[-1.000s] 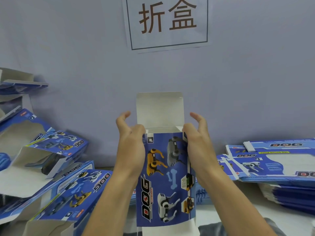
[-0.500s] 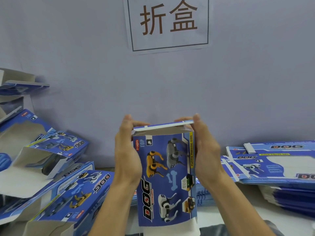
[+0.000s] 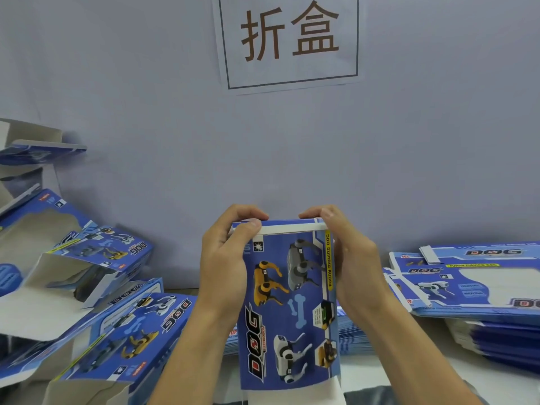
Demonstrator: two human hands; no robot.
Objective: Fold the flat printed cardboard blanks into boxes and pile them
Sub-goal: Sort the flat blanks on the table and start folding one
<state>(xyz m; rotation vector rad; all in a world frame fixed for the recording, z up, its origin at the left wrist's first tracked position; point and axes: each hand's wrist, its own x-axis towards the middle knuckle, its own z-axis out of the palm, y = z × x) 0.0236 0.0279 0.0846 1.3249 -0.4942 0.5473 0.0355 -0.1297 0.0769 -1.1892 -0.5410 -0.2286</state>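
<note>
I held the printed box (image 3: 287, 302) in front of me, at the centre of the view, lifted above the bench (image 3: 423, 378). My left hand (image 3: 225, 258) gripped its left side, with the thumb pressed on the front near the top corner and the fingers (image 3: 248, 211) curled over the top edge. My right hand (image 3: 350, 258) gripped the right side in the same way, its fingers bent over the top flap (image 3: 289, 225).

I judged the box to be very light, because it was thin cardboard and hollow. It seemed stiff along the creases but soft in the wide front panel, so a hard squeeze could dent it. The print looked glossy and perhaps a little slippery. The best places to hold were the long side edges and the corners, not the middle of a panel.

The long axis ran from 12 o'clock to 6 o'clock, nearly upright and leaning slightly away from me. The flap end pointed to 12 o'clock and looked almost closed; the lower end, where white card showed, pointed to 6 o'clock and looked not yet closed. The printed face with the dogs faced me.

Folded boxes (image 3: 96, 317) lay piled at 9 o'clock, and the stack of flat blanks (image 3: 473, 285) lay at 3 o'clock.
</note>
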